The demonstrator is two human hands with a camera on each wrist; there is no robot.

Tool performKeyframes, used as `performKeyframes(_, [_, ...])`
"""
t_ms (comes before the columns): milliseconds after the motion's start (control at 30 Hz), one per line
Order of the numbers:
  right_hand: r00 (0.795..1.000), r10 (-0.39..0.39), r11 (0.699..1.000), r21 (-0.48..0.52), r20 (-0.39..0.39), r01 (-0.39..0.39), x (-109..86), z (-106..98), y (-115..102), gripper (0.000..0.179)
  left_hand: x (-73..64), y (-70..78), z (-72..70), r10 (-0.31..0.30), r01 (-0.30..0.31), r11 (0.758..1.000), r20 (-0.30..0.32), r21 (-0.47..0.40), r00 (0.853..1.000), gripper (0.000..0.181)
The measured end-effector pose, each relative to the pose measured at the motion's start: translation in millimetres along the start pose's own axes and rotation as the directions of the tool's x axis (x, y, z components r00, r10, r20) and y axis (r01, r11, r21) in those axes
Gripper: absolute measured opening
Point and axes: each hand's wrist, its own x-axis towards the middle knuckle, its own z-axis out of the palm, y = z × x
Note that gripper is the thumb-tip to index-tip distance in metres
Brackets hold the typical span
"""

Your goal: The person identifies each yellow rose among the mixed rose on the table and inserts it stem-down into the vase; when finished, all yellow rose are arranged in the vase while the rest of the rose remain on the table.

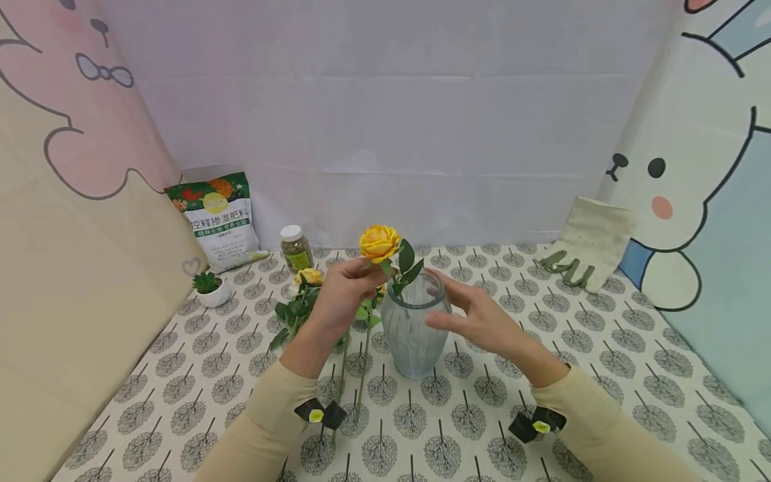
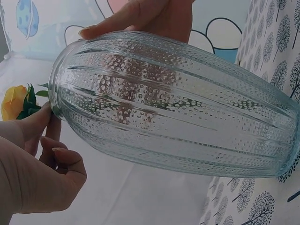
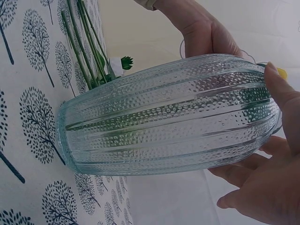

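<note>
The right hand [image 1: 478, 320] is holding a glass vase [image 1: 409, 338] at centre, fingers wide around its three-o'clock side, and the left hand [image 1: 340, 294] is pinching a yellow rose [image 1: 379, 243] at eleven. Probably the stem is entering, calling for gentle lowering. On the tree-printed bench [image 1: 411, 435], a glove [image 1: 593, 237] is leaning at two o'clock, while pale cloth [image 1: 470, 134] is hanging behind.

Two long, plain cream fabric sleeves: one [image 1: 259, 425] lower left of centre, the other [image 1: 608, 425] lower right. Compact, angular black wrist devices [image 1: 333, 415] [image 1: 523, 428], each with a yellow-green marking [image 1: 316, 416], sit near the cuffs.
</note>
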Motion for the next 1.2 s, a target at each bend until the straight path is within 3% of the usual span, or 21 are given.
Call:
performKeyframes(267, [1.000, 0.008, 1.000, 0.016, -0.003, -0.008, -0.8, 1.8, -1.1, 0.079, 1.2, -5.1, -3.1, -0.045, 0.045, 0.993, -0.004, -0.105, 0.999, 0.033])
performKeyframes(400, [1.000, 0.019, 1.000, 0.017, -0.004, -0.019, -0.8, 2.5, -1.8, 0.080, 1.2, -1.0, -9.5, -0.076, 0.069, 0.985, -0.041, -0.155, 0.996, 0.035])
performKeyframes(500, [1.000, 0.028, 1.000, 0.012, -0.005, -0.028, -1.2, 2.1, -2.2, 0.080, 3.8, 2.1, -17.3, -0.068, 0.052, 0.982, -0.081, -0.180, 0.994, 0.032])
performKeyframes(733, [0.999, 0.034, 0.999, 0.007, -0.008, -0.034, -1.9, 0.4, -3.5, 0.079, 16.2, -6.4, -38.2, -0.023, 0.004, 0.994, -0.175, -0.108, 0.984, 0.015])
performKeyframes(900, [0.999, 0.035, 0.999, 0.010, -0.007, -0.035, -2.0, 0.1, -3.7, 0.079, 26.1, -30.9, -50.8, -0.053, 0.040, 0.997, -0.189, -0.068, 0.981, 0.033])
performKeyframes(1000, [0.999, 0.036, 0.999, 0.016, -0.004, -0.036, -1.7, 0.4, -3.3, 0.080, 29.2, -44.8, -54.8, -0.069, 0.071, 0.997, -0.190, 0.004, 0.979, 0.037])
performKeyframes(1100, [0.999, 0.038, 0.999, 0.022, -0.002, -0.038, -1.6, 0.7, -3.1, 0.080, 29.8, -54.6, -54.7, -0.056, 0.092, 0.979, -0.190, 0.183, 0.980, 0.030])
performKeyframes(1167, [0.999, 0.039, 0.999, 0.023, -0.002, -0.039, -1.7, 0.6, -2.8, 0.080, 29.8, -59.9, -53.5, -0.022, 0.088, 0.929, -0.185, 0.359, 0.983, 0.026])
performKeyframes(1200, [0.999, 0.041, 0.999, 0.023, -0.002, -0.041, -1.7, 0.5, -2.8, 0.080, 29.9, -62.0, -52.6, 0.009, 0.074, 0.885, -0.176, 0.459, 0.984, 0.024])
